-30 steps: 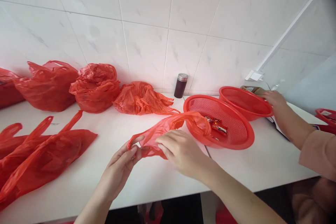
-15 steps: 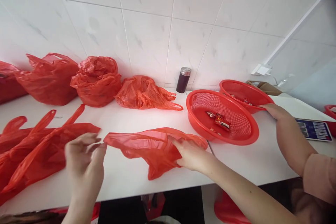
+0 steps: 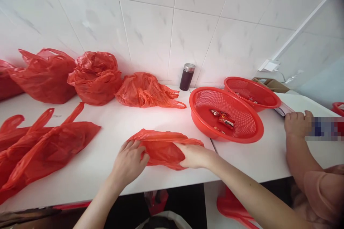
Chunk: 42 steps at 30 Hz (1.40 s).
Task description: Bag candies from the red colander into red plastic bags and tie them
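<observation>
A thin red plastic bag (image 3: 163, 152) lies on the white table in front of me with its mouth spread. At its left end, my left hand (image 3: 131, 159) has its fingers curled over the rim, thumb bent in, gripping the film. From the other side, my right hand (image 3: 195, 155) reaches into the mouth. Its visible finger and thumb are stretched apart against the film, and the other fingers are hidden by the bag. To the right stands a red perforated basket (image 3: 199, 125) with several small wrapped snack packets (image 3: 225, 121) in it.
Full red bags (image 3: 94, 82) and a slumped one (image 3: 145, 91) line the wall. Flat red bags (image 3: 53, 150) lie left. A dark flask (image 3: 186, 78) stands behind. At right are a second basket (image 3: 228, 83), a co-worker's hand (image 3: 297, 123) and a pale tray (image 3: 309, 105).
My left hand has moved right from the bag's outstretched corner to its rim, and the bag is more bunched. The co-worker's hand has left the second basket and moved right.
</observation>
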{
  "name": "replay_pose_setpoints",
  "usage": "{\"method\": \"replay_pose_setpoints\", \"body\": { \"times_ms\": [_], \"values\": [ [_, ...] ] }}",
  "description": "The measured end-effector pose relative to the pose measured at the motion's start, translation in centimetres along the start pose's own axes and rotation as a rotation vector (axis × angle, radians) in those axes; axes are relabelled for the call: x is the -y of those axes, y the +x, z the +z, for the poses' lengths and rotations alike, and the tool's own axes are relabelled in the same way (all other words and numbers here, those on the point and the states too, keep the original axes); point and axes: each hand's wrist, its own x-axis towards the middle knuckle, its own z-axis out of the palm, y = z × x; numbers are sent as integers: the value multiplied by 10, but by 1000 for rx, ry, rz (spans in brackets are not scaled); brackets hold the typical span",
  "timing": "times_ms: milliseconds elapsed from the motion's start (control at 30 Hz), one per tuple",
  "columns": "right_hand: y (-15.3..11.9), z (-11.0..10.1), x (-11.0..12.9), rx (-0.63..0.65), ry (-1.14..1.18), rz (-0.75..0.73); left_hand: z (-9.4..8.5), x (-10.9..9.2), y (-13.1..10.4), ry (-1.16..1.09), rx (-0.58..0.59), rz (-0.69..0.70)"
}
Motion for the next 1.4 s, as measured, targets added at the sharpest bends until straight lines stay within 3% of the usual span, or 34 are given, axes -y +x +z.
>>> {"method": "replay_pose_setpoints", "body": {
  "times_ms": [67, 133, 233, 367, 567, 633, 800, 900, 1000, 1100, 1200, 1300, 1367, 1400],
  "values": [
    [-7, -9, -3, -1, 27, -97, -1, 6, -2, -14, -21, 4],
    [-14, -15, 0, -84, 59, -215, 1, 7, -2, -42, -83, -10],
    [-16, -16, 8, -317, 42, -339, 10, 5, 0, -64, -148, 1],
    [-9, -5, 15, -610, -73, -402, 16, 3, 3, -80, -125, 100],
    [-2, 1, 15, -676, 34, -731, 13, 8, -2, -27, -19, 107],
    [1, 2, 10, -610, 0, -687, 12, 11, -4, -13, 48, 92],
    [11, 9, -16, -96, -94, -230, 13, 26, -5, -26, 211, -10],
    [12, 12, -29, -25, -21, -142, 12, 33, -3, -62, 213, -35],
    [1, 13, -32, -120, 126, -172, 9, 35, -1, -121, 182, -38],
    [-21, 8, -26, -303, 259, -271, 8, 34, 0, -158, 171, -44],
    [-44, -17, -27, -553, 340, -393, 12, 32, 0, -179, 119, -18],
    [-52, -65, -52, -805, 319, -202, 14, 26, -2, -227, 21, 62],
    [-47, -98, -81, -824, 195, 31, 12, 20, -4, -264, -71, 118],
    [-43, -111, -97, -767, 135, 144, 9, 17, -6, -279, -135, 131]
  ]
}}
